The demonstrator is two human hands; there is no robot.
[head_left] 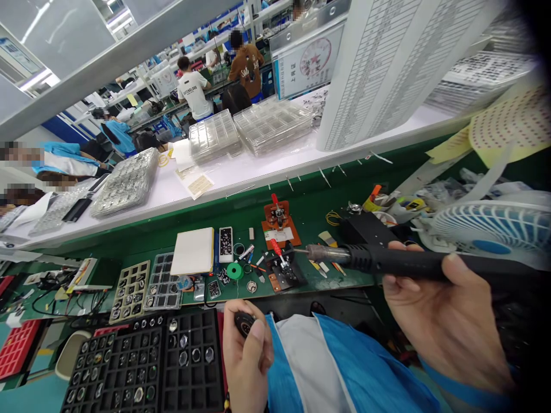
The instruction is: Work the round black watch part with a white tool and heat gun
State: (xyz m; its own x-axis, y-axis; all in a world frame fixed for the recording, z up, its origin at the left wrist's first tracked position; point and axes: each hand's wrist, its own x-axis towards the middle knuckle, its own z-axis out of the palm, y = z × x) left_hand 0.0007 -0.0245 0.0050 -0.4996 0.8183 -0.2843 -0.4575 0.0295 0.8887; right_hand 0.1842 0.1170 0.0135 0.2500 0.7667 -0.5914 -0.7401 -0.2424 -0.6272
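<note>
My left hand (246,361) is closed around a small round black watch part (245,324) with tiny gold dots on its face, thumb pressed to its edge. In my right hand (443,310), a soldering iron (387,261) lies level, its dark handle between thumb and fingers. The iron's metal barrel and thin tip point left, apart from the watch part. Beyond the tip are a black clamp jig with a red handle (282,264) and an orange clamp jig (282,221). A green spool (235,271) sits on the bench.
Black compartment trays (189,367) with watch parts lie at lower left. Further back are a beige tray (129,289), a grey tray (163,281) and a white-topped box (192,251). A fan (495,229) stands at right. Clear plastic trays (275,123) line the shelf; several people work beyond.
</note>
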